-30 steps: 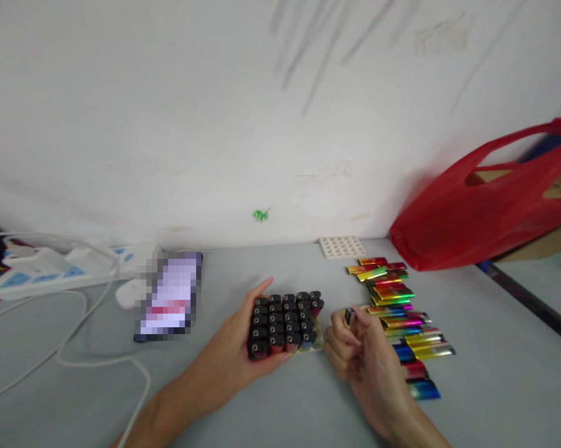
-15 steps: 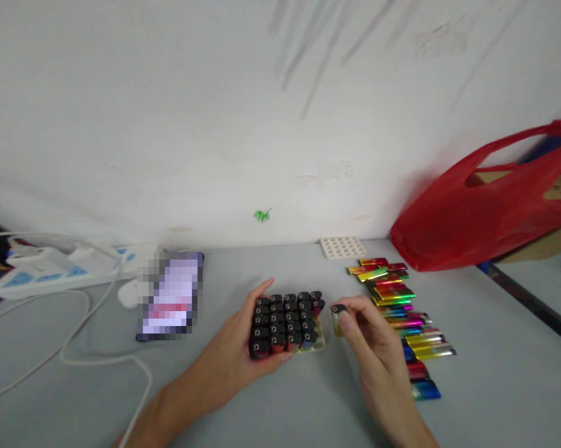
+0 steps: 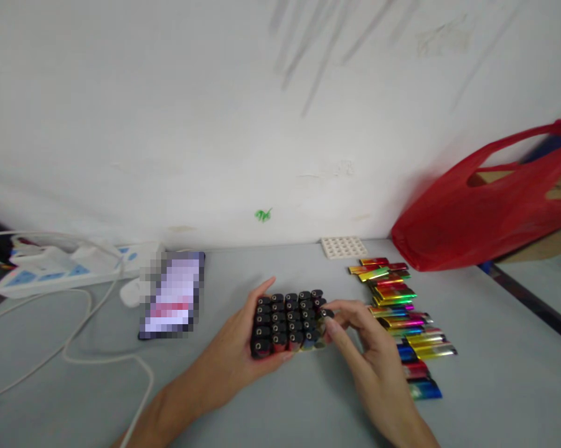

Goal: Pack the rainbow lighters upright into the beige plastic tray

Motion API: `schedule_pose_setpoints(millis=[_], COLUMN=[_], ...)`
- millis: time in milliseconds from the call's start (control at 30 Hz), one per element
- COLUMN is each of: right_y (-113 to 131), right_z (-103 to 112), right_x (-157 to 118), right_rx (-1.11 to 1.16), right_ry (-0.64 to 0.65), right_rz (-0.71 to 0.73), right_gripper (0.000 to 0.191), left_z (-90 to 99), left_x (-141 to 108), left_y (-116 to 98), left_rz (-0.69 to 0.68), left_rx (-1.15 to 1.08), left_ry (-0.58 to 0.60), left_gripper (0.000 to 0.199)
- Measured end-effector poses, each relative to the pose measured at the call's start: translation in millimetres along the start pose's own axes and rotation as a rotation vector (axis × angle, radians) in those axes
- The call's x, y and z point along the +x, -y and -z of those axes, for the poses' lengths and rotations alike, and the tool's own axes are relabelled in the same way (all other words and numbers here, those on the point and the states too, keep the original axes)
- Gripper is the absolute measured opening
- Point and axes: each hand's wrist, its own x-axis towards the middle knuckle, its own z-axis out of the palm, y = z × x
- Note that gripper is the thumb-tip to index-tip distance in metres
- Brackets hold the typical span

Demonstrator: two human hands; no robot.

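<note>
My left hand (image 3: 243, 345) is wrapped around the left end of a pale tray (image 3: 318, 344) packed with upright lighters (image 3: 279, 326), its thumb along the near edge. Their black tops stand in rows, with reddish and bluish bodies showing below. Between thumb and fingers of my right hand (image 3: 367, 348) is a lighter (image 3: 327, 314), black top up, at the tray's right end among the last row. Fingers hide most of its body, and I cannot tell how deep it sits. To the right of this hand lie several shiny metallic-coloured lighters (image 3: 395, 292) in an overlapping column.
A white grid with holes (image 3: 344, 247) lies by the wall. At right stands a red plastic bag (image 3: 485, 211) beside a cardboard box. On the left are a phone (image 3: 172, 295), a white power strip (image 3: 84, 267) and loose white cables (image 3: 86, 314).
My right hand has moved left, bringing the lighter from beside the tray to its right end. My left hand still holds the tray in about the same place.
</note>
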Motion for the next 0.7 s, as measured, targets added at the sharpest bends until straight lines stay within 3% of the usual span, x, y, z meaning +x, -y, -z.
schedule_pose_setpoints(millis=[500, 700], right_y=[-2.3, -3.8], right_z=[0.1, 0.4], right_x=[-1.5, -5.8], right_rx=[-0.102, -0.193], right_ry=[0.011, -0.177], right_rz=[0.009, -0.028], right_gripper=[0.023, 0.026], left_z=[0.2, -0.6], left_x=[-0.3, -0.9], left_y=[1.8, 1.8], left_rz=[0.008, 0.023], left_rx=[0.003, -0.035], left_ry=[0.014, 0.019], left_gripper=[0.103, 0.101])
